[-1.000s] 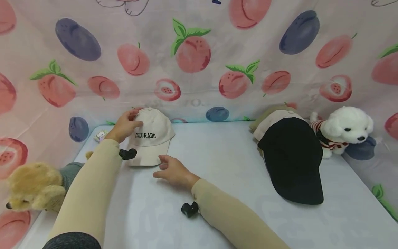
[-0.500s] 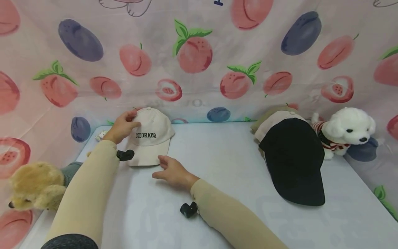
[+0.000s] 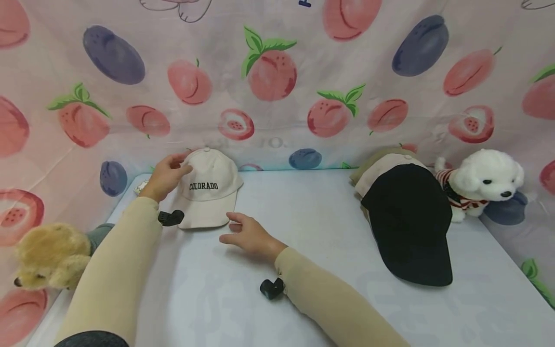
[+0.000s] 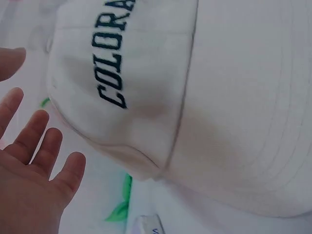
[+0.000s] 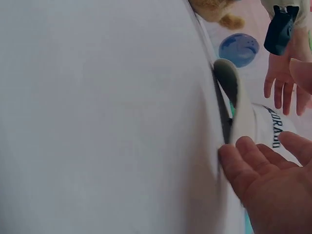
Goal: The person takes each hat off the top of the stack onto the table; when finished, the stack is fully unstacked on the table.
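Note:
A cream baseball cap lettered COLORADO rests on the white table, its brim pointing toward me. My left hand is at the cap's left side, and the left wrist view shows its fingers spread and apart from the fabric. Close to the brim's right front corner is my right hand, fingers extended and thumb held away. Seen from the right wrist, those fingertips are right by the brim edge. Neither hand holds anything.
Stacked caps with a black cap on top lie at the right, beside a white plush dog. A tan plush dog is at the left edge, and a small pale item sits behind my left hand. Fruit-print cloth hangs behind.
My left hand has drawn slightly left, away from the cap. My right hand has shifted a little to the right. The cap stays in place.

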Demonstrator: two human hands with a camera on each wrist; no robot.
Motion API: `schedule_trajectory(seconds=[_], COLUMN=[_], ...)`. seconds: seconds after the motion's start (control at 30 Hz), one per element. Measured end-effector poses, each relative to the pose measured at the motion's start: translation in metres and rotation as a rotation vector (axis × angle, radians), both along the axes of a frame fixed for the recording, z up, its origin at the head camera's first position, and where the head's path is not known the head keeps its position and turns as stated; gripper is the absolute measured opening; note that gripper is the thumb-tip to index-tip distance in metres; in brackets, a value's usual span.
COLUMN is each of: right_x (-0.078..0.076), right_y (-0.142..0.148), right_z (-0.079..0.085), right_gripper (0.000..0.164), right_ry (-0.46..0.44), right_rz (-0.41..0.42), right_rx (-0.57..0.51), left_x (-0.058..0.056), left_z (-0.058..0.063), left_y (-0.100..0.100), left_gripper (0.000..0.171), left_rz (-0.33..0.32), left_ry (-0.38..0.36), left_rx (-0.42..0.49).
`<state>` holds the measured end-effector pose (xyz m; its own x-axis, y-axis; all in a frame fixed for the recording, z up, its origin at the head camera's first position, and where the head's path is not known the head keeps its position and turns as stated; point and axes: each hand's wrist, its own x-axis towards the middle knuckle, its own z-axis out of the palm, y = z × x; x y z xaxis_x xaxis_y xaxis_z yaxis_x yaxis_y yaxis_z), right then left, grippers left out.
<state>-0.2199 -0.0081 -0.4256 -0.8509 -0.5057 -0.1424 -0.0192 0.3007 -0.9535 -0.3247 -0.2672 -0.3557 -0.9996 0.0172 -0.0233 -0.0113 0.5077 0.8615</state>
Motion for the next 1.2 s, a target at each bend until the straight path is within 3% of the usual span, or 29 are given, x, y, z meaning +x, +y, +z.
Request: schedule_trajectory(seconds=[0.27, 0.5, 0.63, 0.77, 1.0, 1.2], right_x=[0.002, 0.013, 0.020, 0.025, 0.039, 0.050], right_y=[0.046, 0.098, 0.130, 0.161, 0.207, 0.234], right_z=[0.019, 0.035, 0.044, 0.046, 0.046, 0.056], right_gripper=[0.069, 0.065, 0.066, 0.067, 0.064, 0.061], right_ry=[0.033, 0.131, 0.220, 0.280, 0.317, 0.397], right_rz=[0.029, 0.027, -0.011, -0.053, -0.138, -0.225], right_rx=[0.047, 0.088, 0.107, 0.118, 0.128, 0.140], left_x=[0.014, 0.027, 0.041, 0.054, 0.069, 0.075], left_z=[0.024, 0.027, 0.026, 0.019, -0.006, -0.019], left_y=[0.025, 0.060, 0.087, 0.110, 0.153, 0.181], left_gripper=[0.071, 0.070, 0.071, 0.071, 0.071, 0.066], left_rz=[-0.089, -0.214, -0.278, -0.354, -0.474, -0.507], left_ry=[0.038, 0.089, 0.082, 0.080, 0.062, 0.052], left_rx=[0.010, -0.014, -0.021, 0.000, -0.001, 0.037])
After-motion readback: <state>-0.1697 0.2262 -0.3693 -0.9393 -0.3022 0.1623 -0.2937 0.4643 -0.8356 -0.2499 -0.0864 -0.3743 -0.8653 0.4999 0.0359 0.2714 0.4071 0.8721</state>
